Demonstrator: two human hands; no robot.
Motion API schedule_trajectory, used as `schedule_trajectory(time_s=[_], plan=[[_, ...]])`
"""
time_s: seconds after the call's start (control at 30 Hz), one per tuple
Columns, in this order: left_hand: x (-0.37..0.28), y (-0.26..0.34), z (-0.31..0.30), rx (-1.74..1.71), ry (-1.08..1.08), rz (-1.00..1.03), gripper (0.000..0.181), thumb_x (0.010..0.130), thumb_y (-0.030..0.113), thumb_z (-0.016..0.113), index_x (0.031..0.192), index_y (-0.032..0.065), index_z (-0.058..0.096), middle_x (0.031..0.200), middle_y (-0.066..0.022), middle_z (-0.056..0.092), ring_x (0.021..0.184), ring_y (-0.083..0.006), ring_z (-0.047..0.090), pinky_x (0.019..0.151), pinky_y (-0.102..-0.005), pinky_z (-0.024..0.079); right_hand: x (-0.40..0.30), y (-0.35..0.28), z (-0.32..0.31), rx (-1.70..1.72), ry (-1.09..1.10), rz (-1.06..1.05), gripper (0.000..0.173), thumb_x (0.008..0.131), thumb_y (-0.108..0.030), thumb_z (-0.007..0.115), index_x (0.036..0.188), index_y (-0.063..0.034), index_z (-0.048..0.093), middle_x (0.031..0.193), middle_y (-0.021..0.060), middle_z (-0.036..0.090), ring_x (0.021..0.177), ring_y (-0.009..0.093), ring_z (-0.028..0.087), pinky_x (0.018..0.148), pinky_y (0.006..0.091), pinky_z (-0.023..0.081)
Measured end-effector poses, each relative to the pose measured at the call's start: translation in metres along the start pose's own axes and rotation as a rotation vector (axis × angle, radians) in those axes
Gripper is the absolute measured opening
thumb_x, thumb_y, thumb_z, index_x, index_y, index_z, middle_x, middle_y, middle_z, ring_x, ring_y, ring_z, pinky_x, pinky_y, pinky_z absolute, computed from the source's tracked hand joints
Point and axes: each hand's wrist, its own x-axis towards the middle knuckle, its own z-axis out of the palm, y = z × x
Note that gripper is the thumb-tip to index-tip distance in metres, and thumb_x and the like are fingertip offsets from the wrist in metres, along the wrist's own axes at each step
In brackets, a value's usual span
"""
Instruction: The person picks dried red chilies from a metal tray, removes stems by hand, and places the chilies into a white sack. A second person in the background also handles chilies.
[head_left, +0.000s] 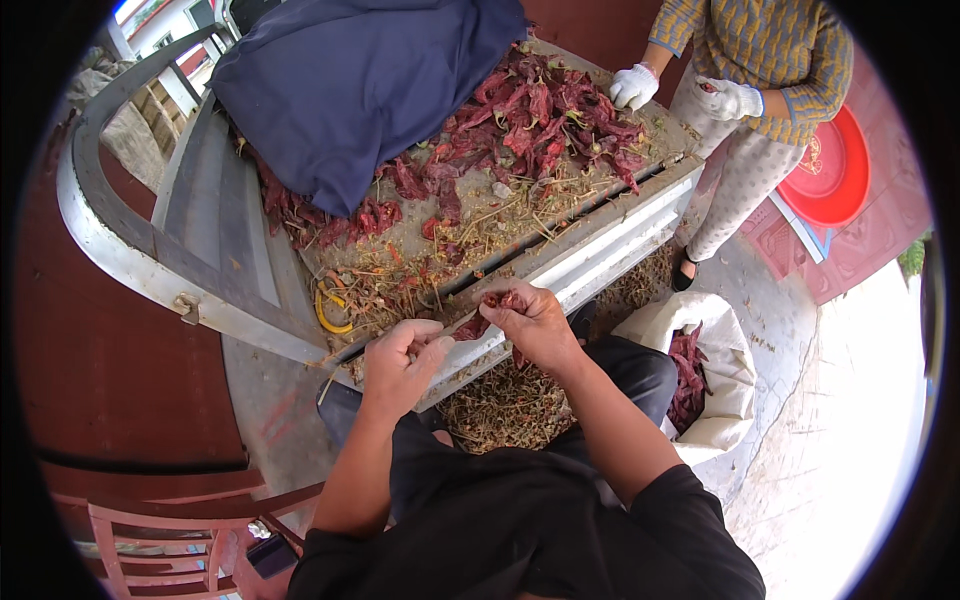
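Observation:
My right hand (534, 321) grips several dried red chili peppers (507, 301) between thumb and fingers. One more dried chili (472, 328) stretches from under it towards my left hand (403, 367). The left hand is closed with thumb against fingers on a reddish piece of chili, mostly hidden by the fingers. Both hands are just above the near metal edge (592, 244) of a vehicle's load bed. On the bed beyond lies a heap of dried red chilies (525, 120), partly under a dark blue cloth (352, 90). Stems and yellowish debris (390, 277) litter the bed near my hands.
Opposite, a co-worker's gloved hands (635, 86) are beside the heap. A white woven sack (731, 367) holding dried chilies stands by my right knee. Stem scraps (510, 409) cover the ground below. A curved metal rail (112, 247) bounds the left; a wooden chair (157, 540) is behind.

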Motion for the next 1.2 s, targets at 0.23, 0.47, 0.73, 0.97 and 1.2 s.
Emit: schedule_trajectory(time_s=[0.23, 0.47, 0.73, 0.97, 1.2], plan=[[0.115, 0.005, -0.007, 0.469, 0.137, 0.079, 0.024, 0.095, 0.026, 0.068, 0.11, 0.0085, 0.074, 0.096, -0.0132, 0.075, 0.086, -0.0288, 0.072, 0.078, -0.0405, 0.055, -0.03, 0.012, -0.018, -0.34, 0.108, -0.253, 0.016, 0.088, 0.0, 0.068, 0.104, -0.003, 0.068, 0.092, 0.0116, 0.067, 0.083, 0.023, 0.067, 0.076, 0.0333, 0.054], [0.18, -0.012, -0.001, 0.746, -0.091, -0.232, 0.028, 0.091, 0.032, 0.067, 0.108, 0.011, 0.075, 0.104, -0.0136, 0.074, 0.1, -0.0354, 0.069, 0.087, -0.0441, 0.053, -0.051, 0.029, -0.011, -0.092, 0.049, -0.063, 0.014, 0.091, -0.001, 0.068, 0.104, 0.0003, 0.066, 0.082, 0.0047, 0.064, 0.078, 0.011, 0.063, 0.072, 0.0272, 0.052], [0.161, -0.025, -0.024, 0.482, 0.027, -0.111, 0.03, 0.096, 0.024, 0.064, 0.122, 0.0094, 0.07, 0.11, -0.0126, 0.073, 0.102, -0.0345, 0.068, 0.089, -0.0461, 0.052, -0.039, 0.024, -0.002, 0.25, 0.111, 0.208, 0.014, 0.096, -0.011, 0.069, 0.103, -0.0004, 0.063, 0.076, 0.0004, 0.062, 0.061, 0.007, 0.061, 0.049, 0.0247, 0.048], [0.181, -0.017, -0.019, 0.819, -0.201, -0.169, 0.038, 0.095, 0.029, 0.066, 0.127, 0.0083, 0.068, 0.117, -0.0139, 0.072, 0.107, -0.0339, 0.068, 0.094, -0.0457, 0.052, -0.046, 0.012, 0.006, 0.355, 0.083, 0.239, 0.019, 0.097, -0.015, 0.068, 0.107, -0.0003, 0.061, 0.076, 0.0041, 0.065, 0.053, 0.016, 0.066, 0.035, 0.027, 0.047], [0.169, -0.03, -0.021, 0.738, -0.116, -0.1, 0.038, 0.088, 0.039, 0.073, 0.108, 0.0066, 0.073, 0.106, -0.0147, 0.074, 0.102, -0.0338, 0.07, 0.089, -0.0448, 0.053, -0.05, 0.02, -0.001, 0.345, 0.097, 0.27, 0.019, 0.096, -0.014, 0.07, 0.104, 0.0016, 0.063, 0.077, 0.0021, 0.065, 0.067, 0.008, 0.063, 0.058, 0.0255, 0.051]])
